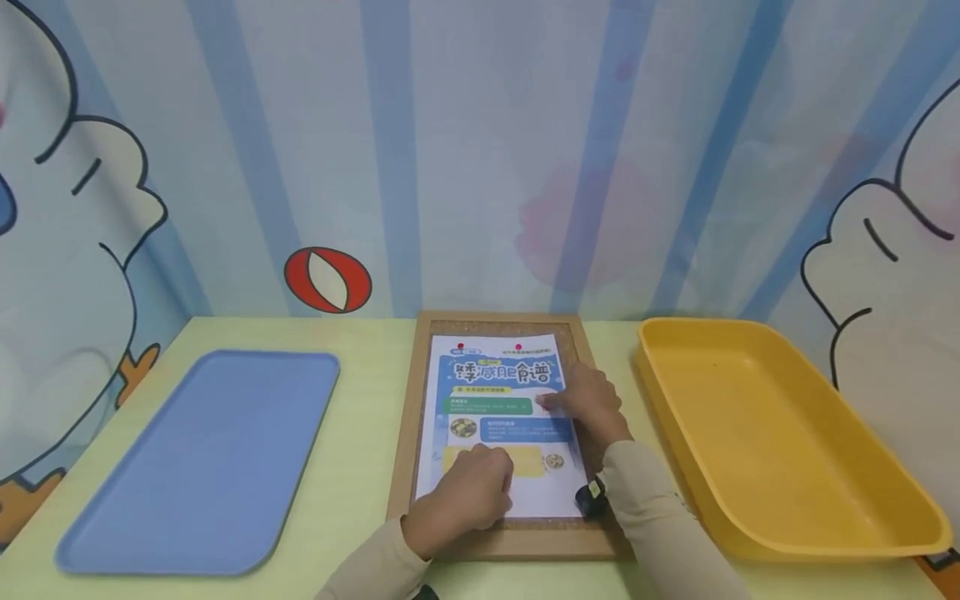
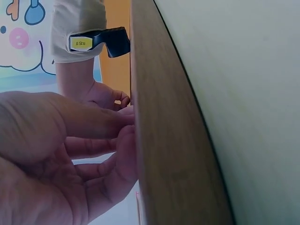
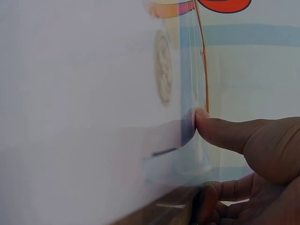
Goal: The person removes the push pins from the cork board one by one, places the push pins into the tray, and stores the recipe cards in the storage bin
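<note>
A printed sheet (image 1: 551, 500) with a blue heading lies on a wood-framed cork board (image 1: 495, 546). Two small red pushpins (image 1: 461, 346) sit along its top edge. My left hand (image 1: 474, 492) is over the sheet's lower part with fingers curled. In the left wrist view its thumb and fingertips come together at the board, behind the wooden rim (image 2: 164, 112); I cannot tell whether something is between them. Farther up, my right hand (image 1: 588, 400) reaches across the board's right side. Its thumb (image 3: 225, 133) touches the sheet, and its other fingers bend near the frame edge.
A blue tray (image 1: 202, 458) lies flat on the pale yellow table (image 1: 352, 467) to the left. On the right stands a deep yellow tray (image 1: 780, 433). Behind the board hangs a striped backdrop (image 1: 480, 167) with cartoon figures.
</note>
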Demonstrator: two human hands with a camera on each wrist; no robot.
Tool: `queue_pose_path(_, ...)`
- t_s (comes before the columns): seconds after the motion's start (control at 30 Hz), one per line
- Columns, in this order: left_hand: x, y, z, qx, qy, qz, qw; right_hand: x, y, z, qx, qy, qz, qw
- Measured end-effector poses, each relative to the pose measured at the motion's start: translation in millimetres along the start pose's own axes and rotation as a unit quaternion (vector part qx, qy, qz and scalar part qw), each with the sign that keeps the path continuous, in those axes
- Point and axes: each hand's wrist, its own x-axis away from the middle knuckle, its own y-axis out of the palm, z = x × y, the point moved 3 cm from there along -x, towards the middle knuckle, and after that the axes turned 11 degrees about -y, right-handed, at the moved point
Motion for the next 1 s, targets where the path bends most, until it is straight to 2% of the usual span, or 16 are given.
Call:
queue_pose_path(0.3,-7.5,-4.9,-2.6,0.059,-0.041,-0.048,0.9962,-3.3,-3.1,-1.6,-0.015,0.022,-0.008,1.0)
queue_pose_path(0.63,-4.7,-3.4,-8.9,0.117,-0.069,-0.055,0.9892,-1.6,1.3,0.9,-0.017,0.025,-0.012,0.999)
queue_pose_path(0.8,-5.3,-1.3,-7.6,0.115,-0.064,-0.053,0.9899,-1.9,1.2,1.2,-0.016,0.026,-0.011,0.999)
queue_pose_path(1.0,-3.2,-0.3,-2.8,0.081,-0.044,-0.045,0.9947,-3.8,0.7,0.3,-0.012,0.021,-0.008,1.0)
